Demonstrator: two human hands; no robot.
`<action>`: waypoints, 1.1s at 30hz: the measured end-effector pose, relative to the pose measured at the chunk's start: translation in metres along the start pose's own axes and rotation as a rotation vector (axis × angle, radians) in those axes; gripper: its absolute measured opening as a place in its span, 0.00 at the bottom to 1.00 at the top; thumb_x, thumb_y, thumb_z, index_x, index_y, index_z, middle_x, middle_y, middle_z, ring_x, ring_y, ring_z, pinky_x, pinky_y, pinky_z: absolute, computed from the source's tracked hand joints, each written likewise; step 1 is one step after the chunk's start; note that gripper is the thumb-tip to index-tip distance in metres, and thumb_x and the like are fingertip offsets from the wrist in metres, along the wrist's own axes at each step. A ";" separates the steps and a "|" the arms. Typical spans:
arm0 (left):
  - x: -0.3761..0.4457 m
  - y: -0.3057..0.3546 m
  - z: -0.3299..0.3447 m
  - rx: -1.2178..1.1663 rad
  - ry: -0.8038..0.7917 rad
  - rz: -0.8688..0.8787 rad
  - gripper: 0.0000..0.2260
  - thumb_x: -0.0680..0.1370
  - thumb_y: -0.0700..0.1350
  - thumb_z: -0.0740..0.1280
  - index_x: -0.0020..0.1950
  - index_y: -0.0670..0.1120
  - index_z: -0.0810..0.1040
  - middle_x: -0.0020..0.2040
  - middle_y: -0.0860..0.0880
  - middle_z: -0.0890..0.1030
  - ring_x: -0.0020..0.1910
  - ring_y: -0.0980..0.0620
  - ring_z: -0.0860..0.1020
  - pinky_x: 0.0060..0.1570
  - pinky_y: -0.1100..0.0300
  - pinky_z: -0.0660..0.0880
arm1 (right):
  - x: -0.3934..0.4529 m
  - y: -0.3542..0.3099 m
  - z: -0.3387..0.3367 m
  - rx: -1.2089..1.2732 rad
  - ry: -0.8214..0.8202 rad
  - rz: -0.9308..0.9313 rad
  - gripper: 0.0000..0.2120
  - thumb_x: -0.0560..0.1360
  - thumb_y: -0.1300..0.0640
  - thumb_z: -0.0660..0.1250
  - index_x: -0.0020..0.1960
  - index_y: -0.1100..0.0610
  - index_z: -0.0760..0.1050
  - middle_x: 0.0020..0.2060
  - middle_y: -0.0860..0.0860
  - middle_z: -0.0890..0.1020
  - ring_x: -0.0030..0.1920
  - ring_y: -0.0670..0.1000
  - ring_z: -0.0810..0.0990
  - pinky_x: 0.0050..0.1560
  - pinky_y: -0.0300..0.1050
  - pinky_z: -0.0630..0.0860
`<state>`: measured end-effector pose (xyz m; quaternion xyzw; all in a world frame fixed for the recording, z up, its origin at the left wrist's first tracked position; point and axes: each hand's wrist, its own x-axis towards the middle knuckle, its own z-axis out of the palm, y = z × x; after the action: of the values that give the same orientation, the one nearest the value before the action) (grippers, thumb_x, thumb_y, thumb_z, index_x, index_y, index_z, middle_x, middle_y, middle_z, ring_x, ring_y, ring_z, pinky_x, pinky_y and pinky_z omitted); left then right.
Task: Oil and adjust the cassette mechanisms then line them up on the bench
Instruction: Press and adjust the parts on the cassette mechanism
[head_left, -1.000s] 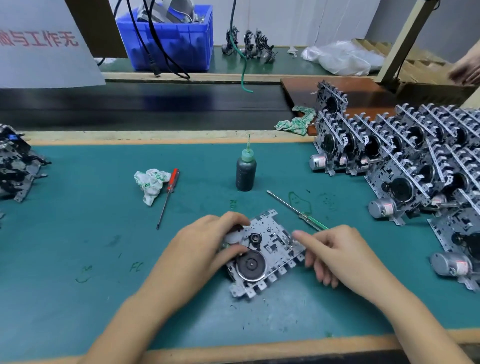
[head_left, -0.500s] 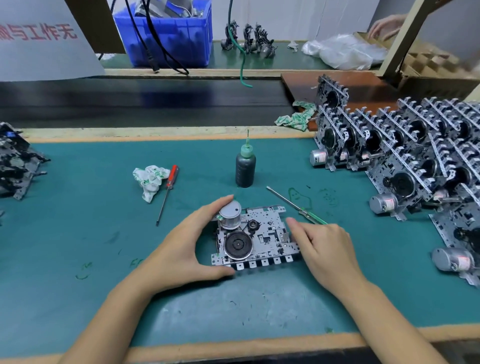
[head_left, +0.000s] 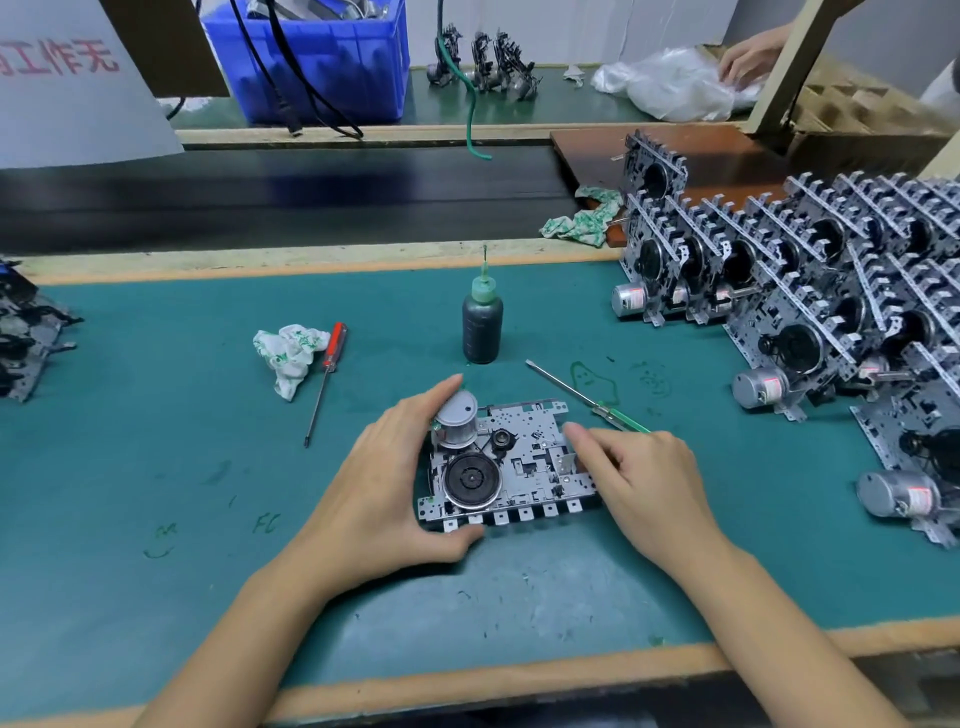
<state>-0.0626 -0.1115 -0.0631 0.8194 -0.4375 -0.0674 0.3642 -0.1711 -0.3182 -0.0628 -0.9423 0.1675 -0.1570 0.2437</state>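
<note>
**One mechanism flat on the mat, ready for oil or a tweak**

I have a mechanism (head_left: 506, 462) lying flat on the green mat (head_left: 156, 467), near the front edge of the bench, motor and flywheel facing up. My left hand (head_left: 384, 488) cups its left end: the fingers curl over the far corner by the motor (head_left: 456, 423), and the thumb hooks under the near edge. My right hand (head_left: 639, 478) is at the right end, with the forefinger stretched out onto the plate and the other fingers loosely curled. I can't tell whether it pinches the edge or only presses on it. Neither hand holds a tool.

By my reading, I am steadying and squaring up this unit, so the oiling or adjusting of it is about to begin rather than finished. The oil bottle (head_left: 482, 325) stands upright just beyond the mechanism, needle tip up. The green screwdriver (head_left: 587, 397) lies just beside my right hand, with its handle partly hidden behind my knuckles. A red screwdriver (head_left: 324, 382) and a crumpled rag (head_left: 288, 356) lie to the left, well apart from the work.

The next move calls for my right hand to let go and take either the bottle or the green screwdriver while my left keeps the plate from sliding. The finished units (head_left: 810, 291) stand leaning in rows at the right; this one should join them afterwards. A darker pile (head_left: 26, 338) waits at the far left.
</note>
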 end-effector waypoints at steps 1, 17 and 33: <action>0.000 0.001 0.000 0.015 0.008 0.003 0.46 0.60 0.61 0.72 0.72 0.67 0.52 0.66 0.67 0.64 0.64 0.64 0.67 0.65 0.59 0.66 | 0.000 0.000 0.000 0.013 0.009 0.004 0.26 0.75 0.40 0.52 0.28 0.58 0.59 0.21 0.54 0.62 0.27 0.54 0.59 0.31 0.49 0.65; -0.002 0.002 -0.001 0.030 0.021 0.040 0.51 0.57 0.73 0.71 0.72 0.71 0.44 0.65 0.78 0.56 0.64 0.76 0.58 0.63 0.77 0.54 | -0.006 0.004 -0.003 0.144 0.103 0.137 0.33 0.75 0.36 0.49 0.22 0.57 0.70 0.17 0.48 0.72 0.27 0.55 0.75 0.39 0.51 0.74; -0.004 0.005 0.000 -0.027 0.223 0.110 0.19 0.70 0.60 0.69 0.55 0.51 0.78 0.42 0.64 0.76 0.40 0.64 0.74 0.43 0.73 0.69 | -0.050 -0.032 -0.005 0.262 -0.138 0.364 0.23 0.77 0.41 0.52 0.32 0.52 0.74 0.23 0.44 0.79 0.20 0.44 0.74 0.39 0.43 0.73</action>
<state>-0.0680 -0.1103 -0.0605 0.7915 -0.4376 0.0386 0.4248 -0.2101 -0.2747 -0.0529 -0.8653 0.2959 -0.0659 0.3992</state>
